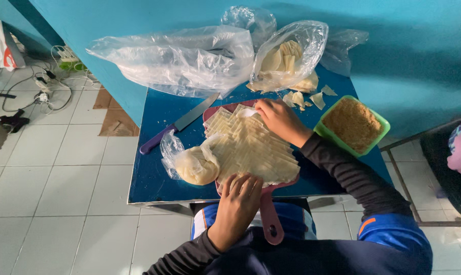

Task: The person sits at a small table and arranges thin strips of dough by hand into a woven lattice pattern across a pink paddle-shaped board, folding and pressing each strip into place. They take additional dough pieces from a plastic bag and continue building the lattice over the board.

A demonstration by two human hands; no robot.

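Nearest the camera, the left hand [239, 196] is pressed flat on the stack of pale wrapper sheets [250, 145]; the right hand [276, 117] is pinching a sheet at its far corner. Sheets risk being torn or slid off the pink cutting board [271, 219]. A blue table [154, 175], white tiled floor [52, 173] and purple-handled knife [177, 125] are noted.
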